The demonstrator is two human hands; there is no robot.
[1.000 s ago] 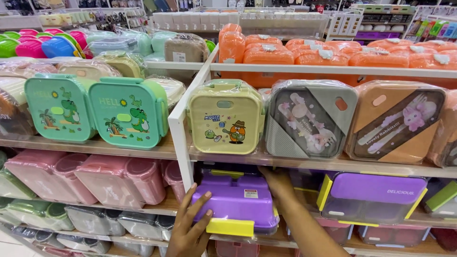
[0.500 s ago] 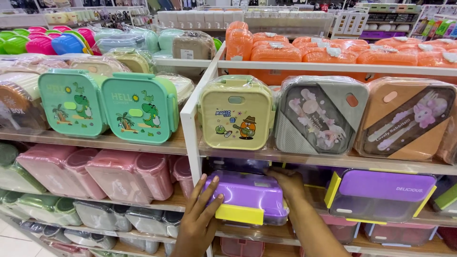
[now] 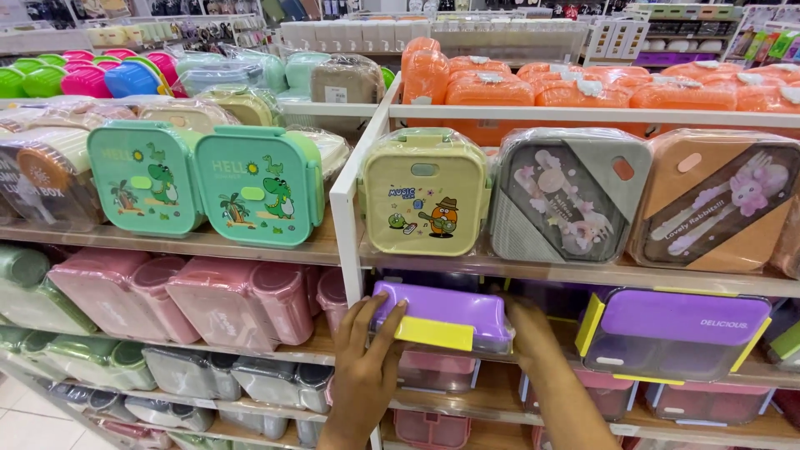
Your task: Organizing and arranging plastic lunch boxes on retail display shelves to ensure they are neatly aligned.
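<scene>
A purple lunch box [image 3: 446, 307] with a yellow clasp sits at the front of the second shelf, wrapped in clear film. My left hand [image 3: 364, 367] grips its left end, thumb on the yellow clasp. My right hand [image 3: 528, 329] holds its right end, with the fingers partly hidden behind the box. Right of it stands a second purple box [image 3: 677, 333] with yellow clasps.
The shelf above carries two green dinosaur boxes [image 3: 250, 185], a yellow one [image 3: 423, 193], a grey one [image 3: 567, 198] and an orange one [image 3: 718, 208]. Pink boxes [image 3: 217, 300] fill the left bay. A white shelf post [image 3: 352, 233] divides the bays. Orange boxes [image 3: 583, 90] line the top.
The purple box has tilted forward and slid toward the shelf's front edge between both hands. My view has shifted slightly right and closer.
</scene>
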